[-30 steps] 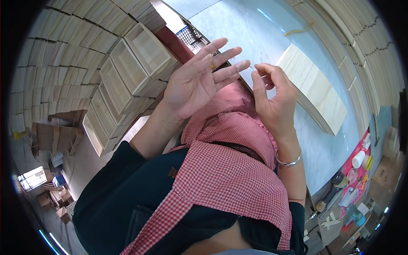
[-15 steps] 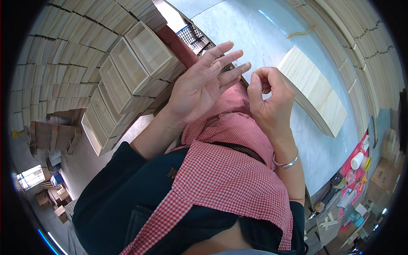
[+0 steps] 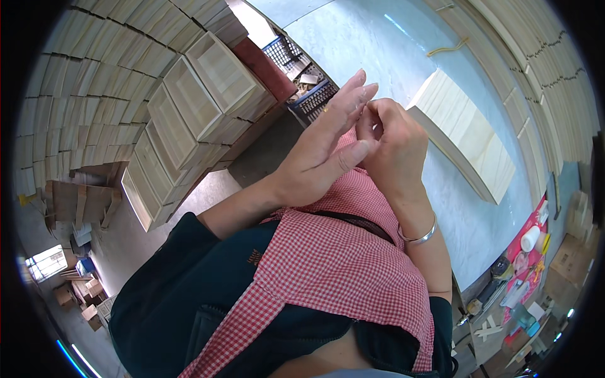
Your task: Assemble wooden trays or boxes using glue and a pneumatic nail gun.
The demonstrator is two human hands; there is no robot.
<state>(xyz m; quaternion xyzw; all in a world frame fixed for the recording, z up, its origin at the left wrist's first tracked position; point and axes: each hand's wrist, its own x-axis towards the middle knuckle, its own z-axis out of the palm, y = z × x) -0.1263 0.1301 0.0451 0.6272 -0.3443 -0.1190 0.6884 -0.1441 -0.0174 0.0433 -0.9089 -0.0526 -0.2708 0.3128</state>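
Observation:
My left hand (image 3: 318, 154) is held up in front of my red-checked apron (image 3: 340, 264), its fingers stretched out. Against its fingers and thumb rests my right hand (image 3: 398, 148), fingers curled into a pinch. What the pinch holds, if anything, is hidden. Just right of it, a pale wooden box (image 3: 469, 135) lies on the light blue-white tabletop (image 3: 353, 38); neither hand touches it. A silver bangle (image 3: 423, 236) circles my right wrist.
Open wooden drawers (image 3: 224, 72) are stacked at the left, before high piles of wooden pieces (image 3: 107, 69). A blue plastic basket (image 3: 315, 97) with scraps stands beyond my left hand. A yellow band (image 3: 447, 48) lies on the tabletop. Tools and bottles (image 3: 517, 283) crowd the lower right.
My left hand has turned and moved right until it meets my right hand. The right hand has shifted slightly left, still pinched. The blue basket shows more now.

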